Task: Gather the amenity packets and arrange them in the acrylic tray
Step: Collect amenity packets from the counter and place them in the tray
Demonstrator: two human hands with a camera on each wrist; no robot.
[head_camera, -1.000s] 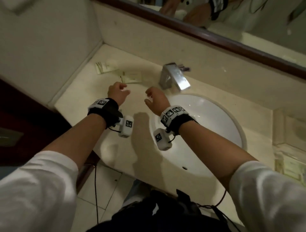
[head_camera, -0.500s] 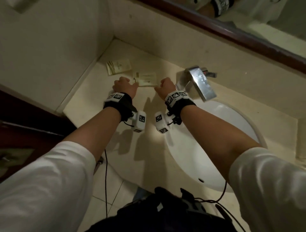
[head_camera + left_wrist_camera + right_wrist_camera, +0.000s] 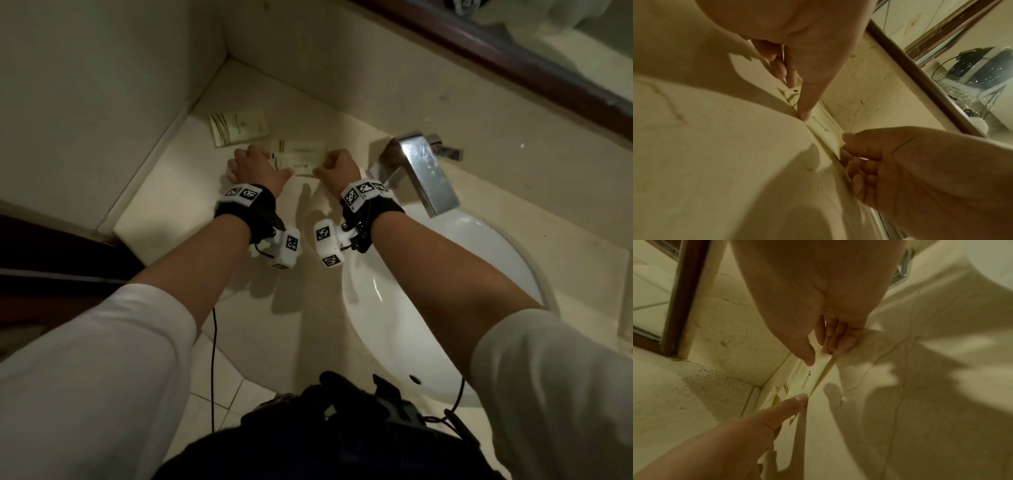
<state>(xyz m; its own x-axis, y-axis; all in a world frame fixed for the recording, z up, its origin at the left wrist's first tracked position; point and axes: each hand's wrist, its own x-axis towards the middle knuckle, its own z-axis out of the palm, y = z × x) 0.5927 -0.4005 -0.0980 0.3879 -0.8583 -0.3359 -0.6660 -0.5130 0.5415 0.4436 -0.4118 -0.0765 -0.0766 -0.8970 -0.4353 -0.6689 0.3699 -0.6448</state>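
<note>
head: high, looking down at counter (image 3: 164, 212) | wrists: close, low, facing each other | shared: packet (image 3: 301, 156)

No text could be read with any certainty. The near packet (image 3: 301, 156) carried a short line of dark print on its face, too small and blurred in every view to make out. The far packet (image 3: 238, 127) bore olive stripes and a small emblem with a faint line of lettering, also illegible. The white wrist bands (image 3: 363, 192) and the camera blocks (image 3: 291, 245) showed black-and-white square code markers, with no letters or numbers among them.
</note>
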